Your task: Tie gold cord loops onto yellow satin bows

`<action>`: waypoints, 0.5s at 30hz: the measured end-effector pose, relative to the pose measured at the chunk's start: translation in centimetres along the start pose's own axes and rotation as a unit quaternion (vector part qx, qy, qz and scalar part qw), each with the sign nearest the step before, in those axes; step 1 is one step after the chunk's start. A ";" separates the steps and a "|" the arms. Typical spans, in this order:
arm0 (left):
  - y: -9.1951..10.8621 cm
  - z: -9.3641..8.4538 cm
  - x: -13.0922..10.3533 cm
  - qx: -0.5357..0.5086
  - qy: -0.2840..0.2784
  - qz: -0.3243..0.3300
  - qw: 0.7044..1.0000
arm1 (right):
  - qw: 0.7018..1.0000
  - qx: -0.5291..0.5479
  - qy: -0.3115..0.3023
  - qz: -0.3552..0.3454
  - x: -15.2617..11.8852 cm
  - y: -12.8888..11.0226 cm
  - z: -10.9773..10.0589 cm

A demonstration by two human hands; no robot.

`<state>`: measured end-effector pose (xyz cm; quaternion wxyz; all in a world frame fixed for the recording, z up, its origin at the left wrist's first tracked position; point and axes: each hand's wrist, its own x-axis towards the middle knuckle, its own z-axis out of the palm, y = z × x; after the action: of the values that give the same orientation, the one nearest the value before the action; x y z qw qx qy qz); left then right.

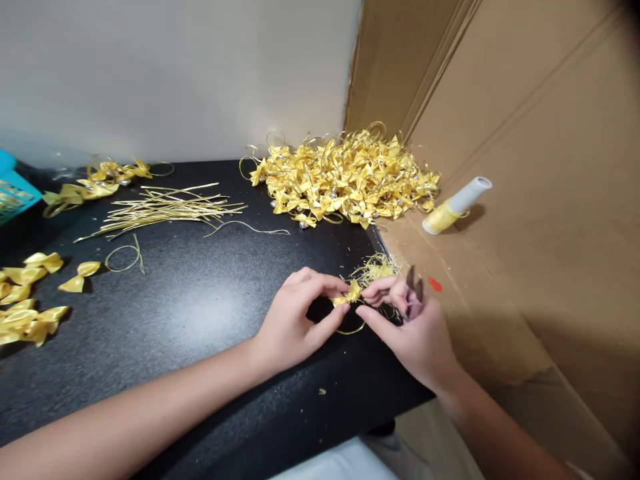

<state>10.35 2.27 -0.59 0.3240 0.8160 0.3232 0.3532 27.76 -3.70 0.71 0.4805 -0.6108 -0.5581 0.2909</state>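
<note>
A small yellow satin bow (353,292) with a loop of gold cord below it is pinched between the thumb and fingers of my left hand (305,317), just above the black table. Close on the bow's right side is my right hand (415,327), its thumb and forefinger near the bow. Something dark, perhaps small scissors (413,293), sits among the curled fingers of that hand. Behind the hands lies a tangle of thin yellow trimmings (376,268).
A large heap of finished yellow bows (345,177) stands at the back. Gold cords (165,212), a curled cord (125,258), loose bows (33,300) and a turquoise basket (15,190) are leftward. On cardboard (525,267) at right stands a white tube (455,207).
</note>
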 end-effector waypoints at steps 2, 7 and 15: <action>0.0 0.0 0.0 0.028 -0.006 0.017 0.999 | 0.999 -0.011 -0.032 -0.004 0.7 -0.3 -0.1; -0.1 -0.5 0.2 0.076 -0.017 0.040 0.996 | 0.993 -0.035 -0.109 0.029 2.4 -0.3 -0.4; 0.2 -0.6 1.9 -0.015 -0.032 -0.024 0.999 | 0.977 0.095 -0.180 0.069 5.2 0.6 -1.2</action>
<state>10.96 3.79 0.58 0.3543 0.8142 0.3267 0.3238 30.16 1.03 1.50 0.4067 -0.5368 -0.5618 0.4804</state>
